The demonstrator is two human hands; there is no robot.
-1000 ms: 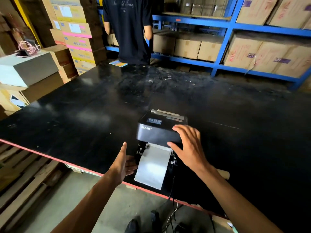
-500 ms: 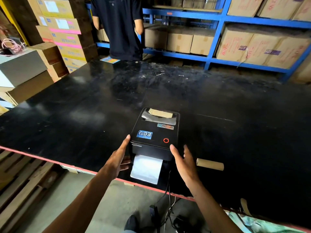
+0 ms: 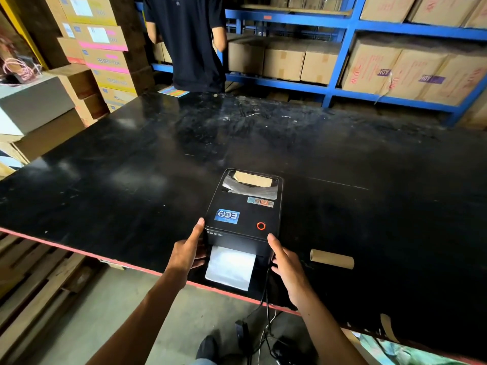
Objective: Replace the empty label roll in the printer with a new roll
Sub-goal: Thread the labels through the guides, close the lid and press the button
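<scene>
Fingers (image 3: 196, 234) of the left hand (image 3: 188, 251) lay spread along the left front corner of the printer (image 3: 243, 222), thumb up at the lid edge, loosely cupping the case; not clenched on anything. Fingers (image 3: 274, 245) of the right hand (image 3: 287, 267) lay likewise against the right front corner, thumb touching the lid's corner, the rest partly curled below beside the cable (image 3: 264, 288). Both open, pressed to the sides of the case, with nothing lifted.

Between the two sets of fingers hung a white label strip (image 3: 229, 270), fed out of the front slot and reaching to the red edge of the tabletop (image 3: 118, 180). Just beyond the fingertips sat the shut lid, with a blue sticker (image 3: 227, 216) and a red ring button (image 3: 261, 225). Farther from the fingers, through the lid window, showed a brown core (image 3: 253, 179) with pale film under it.

Right of the right fingers, near but apart, lay an empty cardboard tube (image 3: 332, 258) on its side. Well beyond all fingers, across the tabletop, stood a person in a dark shirt (image 3: 189, 43) before blue shelves (image 3: 340, 61) of cartons.
</scene>
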